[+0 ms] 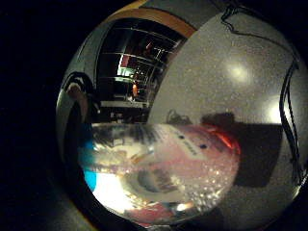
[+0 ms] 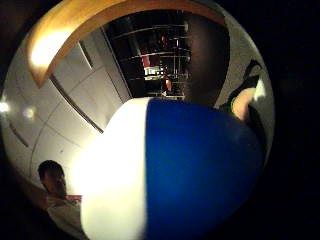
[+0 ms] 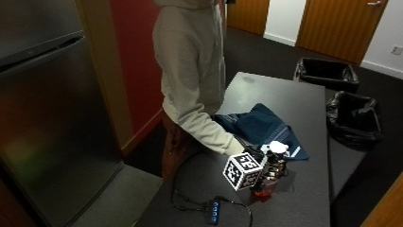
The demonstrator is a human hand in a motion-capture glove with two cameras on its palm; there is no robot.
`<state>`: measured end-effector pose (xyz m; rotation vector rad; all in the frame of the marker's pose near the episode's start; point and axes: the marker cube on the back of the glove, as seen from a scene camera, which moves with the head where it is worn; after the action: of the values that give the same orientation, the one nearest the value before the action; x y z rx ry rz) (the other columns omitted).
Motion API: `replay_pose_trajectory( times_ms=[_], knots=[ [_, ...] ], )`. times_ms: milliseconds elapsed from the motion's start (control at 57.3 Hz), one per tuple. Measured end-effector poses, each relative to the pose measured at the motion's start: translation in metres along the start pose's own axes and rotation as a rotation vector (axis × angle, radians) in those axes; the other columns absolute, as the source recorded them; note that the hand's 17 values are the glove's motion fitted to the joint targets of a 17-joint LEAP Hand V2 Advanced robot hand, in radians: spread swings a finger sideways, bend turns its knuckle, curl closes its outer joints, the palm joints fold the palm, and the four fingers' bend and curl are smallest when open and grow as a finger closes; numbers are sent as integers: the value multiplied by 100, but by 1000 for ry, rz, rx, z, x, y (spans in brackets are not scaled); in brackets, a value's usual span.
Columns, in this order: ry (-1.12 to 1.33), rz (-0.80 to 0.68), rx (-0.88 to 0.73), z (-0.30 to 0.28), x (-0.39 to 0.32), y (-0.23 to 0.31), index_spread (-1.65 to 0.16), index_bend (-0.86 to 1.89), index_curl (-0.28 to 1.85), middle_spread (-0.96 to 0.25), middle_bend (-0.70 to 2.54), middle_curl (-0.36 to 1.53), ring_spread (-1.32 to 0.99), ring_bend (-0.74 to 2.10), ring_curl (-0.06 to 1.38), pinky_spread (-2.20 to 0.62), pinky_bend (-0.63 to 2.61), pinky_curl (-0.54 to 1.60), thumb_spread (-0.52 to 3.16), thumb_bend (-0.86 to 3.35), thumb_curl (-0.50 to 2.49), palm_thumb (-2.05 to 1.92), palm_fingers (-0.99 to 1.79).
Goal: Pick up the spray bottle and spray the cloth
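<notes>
In the outside view the spray bottle (image 3: pixel 269 182), clear with a white head and a reddish base, stands upright near the front of the dark table (image 3: pixel 277 92). My gloved right hand (image 3: pixel 272 164) is wrapped round its neck and body. Whether the base touches the table I cannot tell. The blue cloth (image 3: pixel 261 125) lies crumpled on the table just behind the bottle. The little finger side palm view is filled by the clear bottle body (image 1: pixel 163 173) with its pink label. The thumb side palm view shows the blue and white bottle head (image 2: pixel 190 170) close up.
A power strip (image 3: pixel 214 210) with its cable lies on the table's front part, left of the bottle. Two black-lined bins (image 3: pixel 327 73) (image 3: pixel 354 118) stand on the floor to the right. A steel fridge (image 3: pixel 50 118) is at the left.
</notes>
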<state>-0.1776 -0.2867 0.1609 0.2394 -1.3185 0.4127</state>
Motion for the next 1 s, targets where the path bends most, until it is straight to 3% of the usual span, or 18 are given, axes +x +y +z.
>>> replay_pose_trajectory(
  times_ms=[995],
  knots=[
    [-59, -59, 32, -9, 5, 10, -20, 35, 56, -15, 54, 51, -21, 50, 46, -27, 24, 36, 4, -3, 78, 102, 132]
  ],
)
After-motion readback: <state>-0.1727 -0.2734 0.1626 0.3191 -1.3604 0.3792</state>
